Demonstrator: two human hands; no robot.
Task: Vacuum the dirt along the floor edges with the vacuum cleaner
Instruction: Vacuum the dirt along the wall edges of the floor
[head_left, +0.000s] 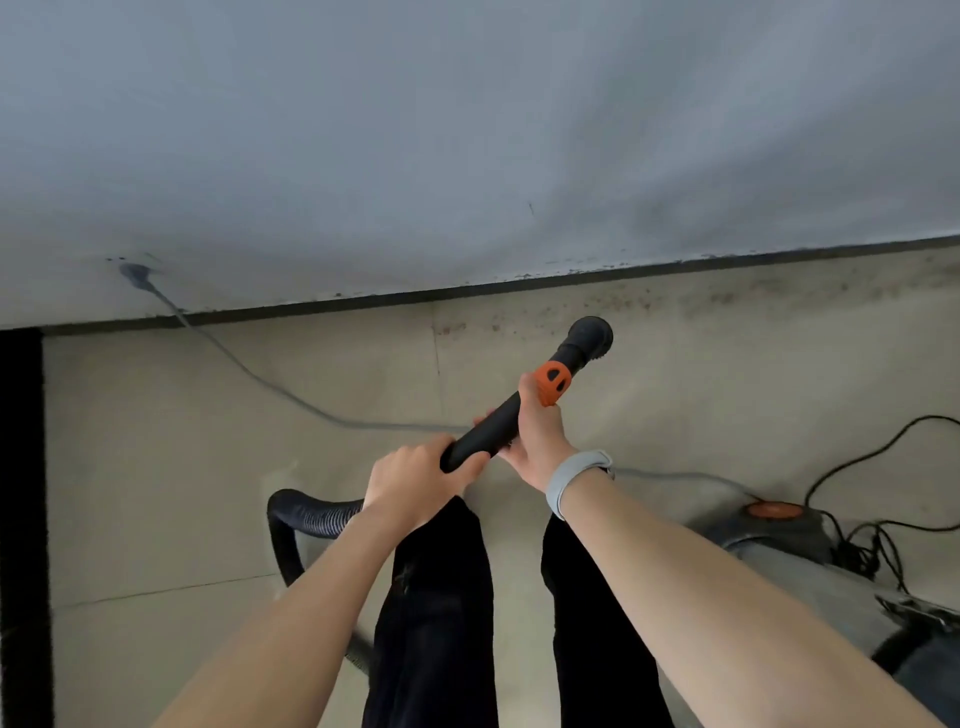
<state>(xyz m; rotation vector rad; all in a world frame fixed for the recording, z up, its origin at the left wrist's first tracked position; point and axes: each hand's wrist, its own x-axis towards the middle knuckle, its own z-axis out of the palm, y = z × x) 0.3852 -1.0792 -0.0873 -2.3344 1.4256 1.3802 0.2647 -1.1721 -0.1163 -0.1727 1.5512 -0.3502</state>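
Both hands are gripping the vacuum's black tube (493, 421) at centre frame: the left hand (415, 480) is clenching its rear end by the ribbed hose (311, 519), and the right hand (535, 431) is grasping it just below the orange collar (553, 383). The nozzle (592, 338) is pointing at the floor, short of the skirting (519, 286). Step in hand: approach. Dirt specks (727, 299) are lying along the edge at upper right; the next move appears to call for advancing the nozzle there.

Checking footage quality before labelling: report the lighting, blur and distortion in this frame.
Head view: soft, even light, no glare; wide-angle bend curves the wall base; the vacuum wand, left hand and right hand are fairly sharp; the frame edges smear.
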